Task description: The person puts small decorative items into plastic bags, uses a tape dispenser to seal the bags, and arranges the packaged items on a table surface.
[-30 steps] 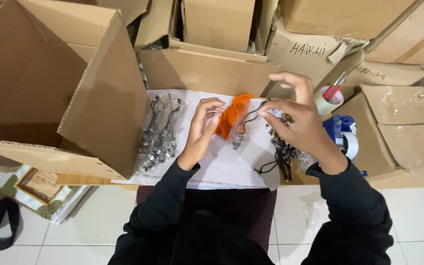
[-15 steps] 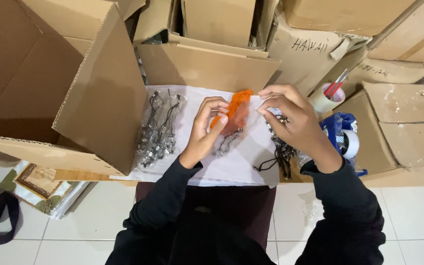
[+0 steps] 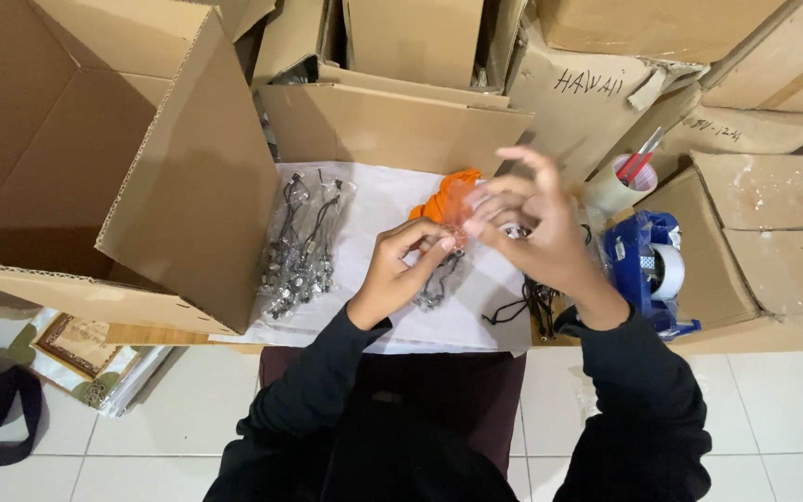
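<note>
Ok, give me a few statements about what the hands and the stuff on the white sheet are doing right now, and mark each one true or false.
1. Both hands hold an orange item. True: the left hand and right hand meet at the orange item.
2. Bagged trinkets lie on the white sheet. True.
3. The blue tape dispenser is in the right hand. False: it rests beside that hand.
4. The big open carton lies to the person's right. False: left.
</note>
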